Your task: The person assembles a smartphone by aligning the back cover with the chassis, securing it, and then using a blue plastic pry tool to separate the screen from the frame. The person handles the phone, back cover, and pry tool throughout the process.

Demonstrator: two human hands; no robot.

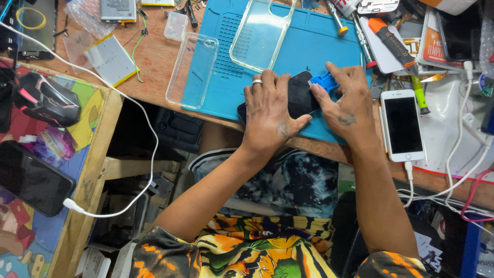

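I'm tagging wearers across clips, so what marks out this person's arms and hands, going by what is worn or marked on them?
Both forearms are bare, with no watch or glove. The left hand has a silver ring on one of its fingers and a small dark tattoo near the thumb base. The right hand has a small dark tattoo on its back. Short sleeves of a black, orange and yellow patterned shirt end near the elbows.

At the upper middle of your frame two clear phone cases [261,32] lie; a white phone [403,125] sits right of centre, a black phone [32,178] charging at lower left, and an orange-handled screwdriver [392,40] upper right.
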